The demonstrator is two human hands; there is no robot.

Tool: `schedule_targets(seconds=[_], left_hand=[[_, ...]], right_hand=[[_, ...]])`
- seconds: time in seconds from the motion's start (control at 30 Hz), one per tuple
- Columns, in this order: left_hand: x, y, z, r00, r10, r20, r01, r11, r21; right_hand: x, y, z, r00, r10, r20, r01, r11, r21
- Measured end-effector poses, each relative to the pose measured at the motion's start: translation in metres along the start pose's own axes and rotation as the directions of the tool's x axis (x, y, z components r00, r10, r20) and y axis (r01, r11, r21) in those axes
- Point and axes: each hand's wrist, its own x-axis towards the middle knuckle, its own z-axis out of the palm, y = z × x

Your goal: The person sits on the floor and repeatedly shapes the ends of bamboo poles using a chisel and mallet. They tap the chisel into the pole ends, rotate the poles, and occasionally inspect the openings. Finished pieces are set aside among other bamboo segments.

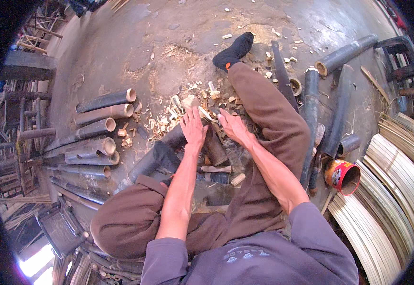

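Note:
A dark bamboo tube (173, 138) lies slantwise between my bent legs, its far end by the wood chips. My left hand (194, 127) is laid over that end, fingers together across the top and thumb toward the right. Just beyond the fingertips a pale cut edge (205, 114) shows. Close by on the right, my right hand (234, 127) has its fingers bent down against a small dark piece whose kind I cannot make out. Below both hands stands a brown block-like piece (215, 150), partly hidden.
Pale chips (166, 118) litter the floor beyond my hands. Several cut bamboo tubes (105, 113) lie side by side at left. More dark poles (311, 90) lie at right, near a red-rimmed can (343, 176) and stacked pale strips (383, 190). My socked foot (234, 51) stretches far ahead.

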Motion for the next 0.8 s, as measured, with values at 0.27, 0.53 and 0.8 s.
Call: schedule_targets(seconds=[0.27,0.53,0.8], left_hand=[[0.012,-0.031,0.0,0.985,0.072,0.16,0.008,0.893,-0.45],[0.0,-0.006,0.007,0.996,-0.092,0.002,0.084,0.905,-0.418],[0.032,-0.002,0.018,0.986,-0.165,-0.003,0.155,0.931,-0.33]], right_hand=[[-0.012,-0.027,-0.009,0.965,0.012,0.26,0.026,0.99,-0.141],[0.004,-0.026,-0.012,0.959,0.043,0.281,0.026,0.971,-0.238],[0.028,-0.003,0.0,0.976,0.196,0.092,-0.18,0.971,-0.159]])
